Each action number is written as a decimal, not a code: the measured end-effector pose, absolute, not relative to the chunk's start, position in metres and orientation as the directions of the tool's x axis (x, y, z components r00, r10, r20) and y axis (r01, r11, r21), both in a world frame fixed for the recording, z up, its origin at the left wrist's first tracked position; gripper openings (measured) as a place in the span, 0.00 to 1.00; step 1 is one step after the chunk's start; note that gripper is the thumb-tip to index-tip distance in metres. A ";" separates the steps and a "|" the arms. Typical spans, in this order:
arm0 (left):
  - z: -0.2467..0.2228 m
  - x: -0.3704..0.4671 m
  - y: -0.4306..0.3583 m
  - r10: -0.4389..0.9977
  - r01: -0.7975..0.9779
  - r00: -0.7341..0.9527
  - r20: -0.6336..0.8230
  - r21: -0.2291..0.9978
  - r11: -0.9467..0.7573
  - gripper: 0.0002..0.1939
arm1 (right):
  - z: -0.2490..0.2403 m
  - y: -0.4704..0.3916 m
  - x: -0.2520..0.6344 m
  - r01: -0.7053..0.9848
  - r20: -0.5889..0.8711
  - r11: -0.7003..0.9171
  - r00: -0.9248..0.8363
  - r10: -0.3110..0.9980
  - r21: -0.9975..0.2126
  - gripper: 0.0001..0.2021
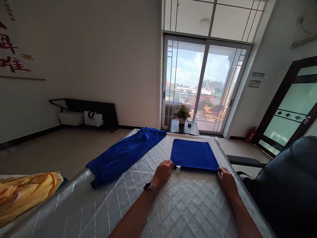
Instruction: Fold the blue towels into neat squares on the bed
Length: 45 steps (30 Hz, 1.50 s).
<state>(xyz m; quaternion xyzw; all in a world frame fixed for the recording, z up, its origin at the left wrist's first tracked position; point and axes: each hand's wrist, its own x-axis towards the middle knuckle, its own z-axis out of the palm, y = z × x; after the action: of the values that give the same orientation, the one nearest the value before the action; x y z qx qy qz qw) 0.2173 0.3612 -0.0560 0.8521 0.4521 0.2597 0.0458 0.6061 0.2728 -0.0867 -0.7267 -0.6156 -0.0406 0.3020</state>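
Observation:
A blue cloth (194,153), folded into a flat square with a small white tag on its near edge, lies on a quilted silver-grey mattress (190,205). My left hand (163,170), with a watch on its wrist, pinches the near left corner. At the near right corner my right hand (226,178) is closed on the cloth's edge. To the left, a second blue cloth (123,153) lies loose and wrinkled along the mattress edge.
A small dark table (183,127) with a potted plant (182,114) stands beyond the mattress, before sliding glass doors. Yellow fabric (29,195) lies at the left. A black chair (289,185) is close on the right, near a dark bench (245,161).

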 end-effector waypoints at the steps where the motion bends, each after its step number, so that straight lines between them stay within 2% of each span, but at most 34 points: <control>1: -0.055 0.218 0.360 0.797 0.756 0.458 0.394 0.300 -0.582 0.10 | -0.087 0.272 0.607 0.923 0.422 -0.067 0.237 0.875 -0.380 0.19; 4: -0.050 0.219 0.353 0.802 0.779 0.467 0.372 0.257 -0.572 0.10 | -0.086 0.271 0.603 0.934 0.415 -0.113 0.257 0.873 -0.340 0.17; 7: -0.041 0.223 0.347 0.811 0.800 0.473 0.344 0.217 -0.559 0.10 | -0.081 0.272 0.587 0.964 0.451 -0.152 0.238 0.860 -0.219 0.19; 10: -0.028 0.224 0.344 0.828 0.821 0.473 0.303 0.191 -0.538 0.10 | -0.081 0.276 0.567 0.986 0.452 -0.115 0.159 0.878 -0.123 0.23; 13: -0.011 0.211 0.349 0.867 0.856 0.435 0.244 0.186 -0.482 0.12 | -0.089 0.279 0.555 0.989 0.346 -0.082 0.120 0.931 -0.122 0.27; 16: 0.009 0.169 0.357 0.934 0.919 0.319 0.159 0.188 -0.346 0.15 | -0.098 0.280 0.555 0.989 0.269 -0.077 0.110 0.957 -0.130 0.29; 19: 0.026 0.101 0.356 0.987 0.977 0.126 0.102 0.161 -0.142 0.14 | -0.104 0.281 0.560 0.988 0.276 -0.079 0.113 0.955 -0.129 0.29; 24: 0.031 -0.005 0.323 0.981 0.985 -0.147 0.126 0.110 0.134 0.13 | -0.111 0.284 0.565 0.986 0.300 -0.066 0.110 0.948 -0.152 0.29; 28: 0.028 -0.038 0.306 0.974 0.972 -0.189 0.126 0.164 0.167 0.06 | -0.118 0.286 0.568 0.985 0.334 -0.066 0.117 0.935 -0.159 0.31; 33: 0.038 -0.043 0.309 0.959 0.955 -0.226 0.173 0.234 0.183 0.10 | -0.123 0.289 0.573 0.987 0.349 -0.066 0.113 0.930 -0.144 0.33; 35: 0.050 -0.041 0.309 0.933 0.942 -0.259 0.248 0.278 0.188 0.13 | -0.125 0.291 0.575 0.988 0.347 -0.067 0.112 0.931 -0.140 0.33; 37: 0.068 -0.031 0.303 0.866 0.924 -0.269 0.421 0.367 0.108 0.15 | -0.127 0.292 0.576 0.987 0.350 -0.065 0.112 0.930 -0.144 0.33; 40: 0.103 0.005 0.273 0.691 0.866 -0.179 0.700 0.446 -0.228 0.14 | -0.127 0.291 0.576 0.986 0.385 -0.059 0.116 0.916 -0.156 0.32; 43: 0.135 0.059 0.217 0.583 0.721 -0.047 0.811 0.432 -0.542 0.11 | -0.118 0.287 0.573 0.986 0.483 -0.061 0.130 0.866 -0.154 0.29; 45: 0.148 0.094 0.174 0.551 0.599 0.182 0.814 0.353 -0.719 0.07 | -0.104 0.279 0.565 0.989 0.578 -0.050 0.121 0.807 -0.138 0.27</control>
<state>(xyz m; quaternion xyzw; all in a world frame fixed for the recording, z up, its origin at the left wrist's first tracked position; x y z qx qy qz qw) 0.0939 0.1740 0.1479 0.7685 0.3743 0.5184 -0.0231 0.5654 0.2786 -0.1039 -0.7026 -0.6391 -0.1763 0.2585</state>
